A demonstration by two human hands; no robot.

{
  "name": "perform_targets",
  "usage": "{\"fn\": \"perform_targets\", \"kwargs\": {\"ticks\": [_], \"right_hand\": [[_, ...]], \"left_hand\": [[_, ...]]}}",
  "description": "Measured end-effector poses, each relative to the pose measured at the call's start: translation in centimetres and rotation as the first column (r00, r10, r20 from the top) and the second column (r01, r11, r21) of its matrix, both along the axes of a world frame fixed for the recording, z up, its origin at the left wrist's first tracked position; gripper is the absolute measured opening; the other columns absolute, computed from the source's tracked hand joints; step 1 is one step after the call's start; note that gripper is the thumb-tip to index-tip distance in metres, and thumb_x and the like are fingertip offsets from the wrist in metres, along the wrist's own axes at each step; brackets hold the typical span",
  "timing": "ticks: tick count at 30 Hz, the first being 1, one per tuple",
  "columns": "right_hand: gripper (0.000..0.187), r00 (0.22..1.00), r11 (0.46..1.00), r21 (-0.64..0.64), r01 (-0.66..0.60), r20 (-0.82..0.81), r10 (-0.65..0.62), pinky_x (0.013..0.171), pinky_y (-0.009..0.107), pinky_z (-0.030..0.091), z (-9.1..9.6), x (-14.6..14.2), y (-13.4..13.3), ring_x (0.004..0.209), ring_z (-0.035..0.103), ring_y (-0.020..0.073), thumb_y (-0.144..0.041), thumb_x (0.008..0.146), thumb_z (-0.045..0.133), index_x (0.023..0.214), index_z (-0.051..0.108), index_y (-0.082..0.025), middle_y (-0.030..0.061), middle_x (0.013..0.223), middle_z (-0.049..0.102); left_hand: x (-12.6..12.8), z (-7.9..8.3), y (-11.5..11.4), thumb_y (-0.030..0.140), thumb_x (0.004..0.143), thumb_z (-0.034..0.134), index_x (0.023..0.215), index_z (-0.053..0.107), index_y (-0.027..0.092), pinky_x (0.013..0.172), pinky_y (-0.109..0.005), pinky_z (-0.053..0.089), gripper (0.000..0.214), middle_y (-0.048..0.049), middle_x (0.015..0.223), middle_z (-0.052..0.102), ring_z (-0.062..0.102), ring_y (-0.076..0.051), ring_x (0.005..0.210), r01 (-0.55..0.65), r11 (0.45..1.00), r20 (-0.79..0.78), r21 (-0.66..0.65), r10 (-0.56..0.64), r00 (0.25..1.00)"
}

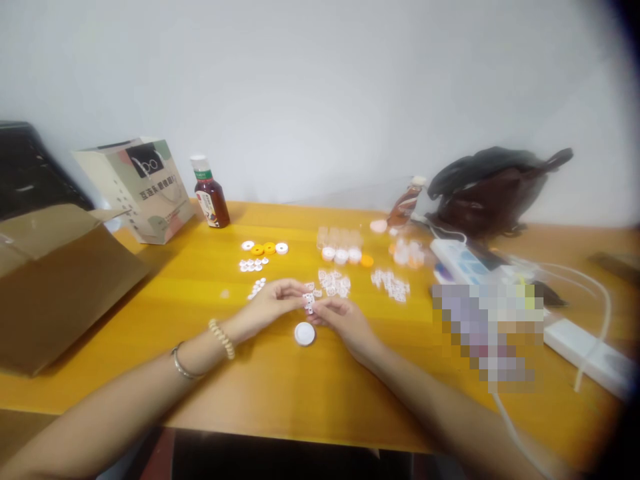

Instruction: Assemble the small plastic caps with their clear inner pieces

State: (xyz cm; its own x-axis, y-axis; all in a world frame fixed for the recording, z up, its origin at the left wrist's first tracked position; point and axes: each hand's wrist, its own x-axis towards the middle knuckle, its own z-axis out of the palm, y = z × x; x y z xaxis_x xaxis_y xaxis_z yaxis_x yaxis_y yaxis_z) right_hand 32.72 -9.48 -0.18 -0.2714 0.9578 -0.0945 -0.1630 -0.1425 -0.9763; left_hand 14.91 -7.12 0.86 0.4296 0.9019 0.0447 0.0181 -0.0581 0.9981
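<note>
My left hand and my right hand meet over the middle of the table. Between their fingertips is a small white piece with dark marks; its kind is too blurred to name. Just below them lies a round white disc, flat on the wood. Past my left hand are small white round pieces in rows, with white and yellow discs behind. Beyond my right hand a pile of whitish flat pieces lies near a second such pile.
Clear containers stand behind white discs. A cardboard box, paper bag and dark drink bottle occupy the left. On the right are another bottle, a black bag, power strips and cables.
</note>
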Motion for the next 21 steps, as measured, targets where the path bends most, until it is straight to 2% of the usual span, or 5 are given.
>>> {"fn": "perform_targets", "kwargs": {"ticks": [4, 10, 18, 21], "right_hand": [[0.016, 0.996, 0.999, 0.035, -0.026, 0.091, 0.022, 0.068, 0.026, 0.045, 0.16, 0.28, 0.25, 0.062, 0.058, 0.0106, -0.034, 0.067, 0.068, 0.068, 0.067, -0.018, -0.0002, 0.063, 0.065], [0.022, 0.988, 0.997, 0.075, -0.019, 0.151, 0.007, 0.066, 0.026, 0.044, 0.22, 0.32, 0.62, 0.058, 0.054, 0.0095, -0.038, 0.065, 0.068, 0.065, 0.063, -0.017, -0.0018, 0.061, 0.062], [0.024, 0.972, 0.983, 0.181, -0.033, 0.233, -0.010, 0.066, 0.027, 0.044, -0.20, 0.04, 0.65, 0.061, 0.054, 0.0117, -0.041, 0.068, 0.065, 0.065, 0.061, -0.018, -0.0017, 0.062, 0.060], [0.024, 0.953, 0.975, 0.211, -0.070, 0.303, 0.003, 0.066, 0.028, 0.043, 0.06, 0.27, 0.68, 0.062, 0.053, 0.0120, -0.041, 0.072, 0.061, 0.067, 0.060, -0.018, -0.0009, 0.065, 0.060]], "left_hand": [[0.03, -0.13, -0.32, 0.023, 0.073, 0.064, 0.090, 0.062, 0.015, 0.084, -0.031, 0.044, 0.018, -0.0052, 0.090, 0.065, 0.060, -0.014, 0.083, -0.014, 0.999, 0.017, -0.036, 0.015, 1.000], [0.13, 0.00, -0.45, 0.026, 0.075, 0.063, 0.091, 0.063, 0.015, 0.085, -0.030, 0.044, 0.019, -0.0053, 0.091, 0.066, 0.060, -0.015, 0.085, 0.000, 1.000, 0.012, -0.018, 0.001, 1.000], [0.73, -0.01, -0.64, 0.025, 0.071, 0.065, 0.083, 0.064, 0.014, 0.079, -0.029, 0.046, 0.017, -0.0052, 0.083, 0.067, 0.061, -0.015, 0.077, -0.086, 0.996, -0.032, -0.005, 0.086, 0.996], [0.76, 0.05, -0.63, 0.025, 0.072, 0.064, 0.082, 0.063, 0.013, 0.078, -0.029, 0.046, 0.016, -0.0056, 0.082, 0.067, 0.061, -0.015, 0.077, -0.083, 0.996, -0.041, 0.022, 0.084, 0.996]]}}
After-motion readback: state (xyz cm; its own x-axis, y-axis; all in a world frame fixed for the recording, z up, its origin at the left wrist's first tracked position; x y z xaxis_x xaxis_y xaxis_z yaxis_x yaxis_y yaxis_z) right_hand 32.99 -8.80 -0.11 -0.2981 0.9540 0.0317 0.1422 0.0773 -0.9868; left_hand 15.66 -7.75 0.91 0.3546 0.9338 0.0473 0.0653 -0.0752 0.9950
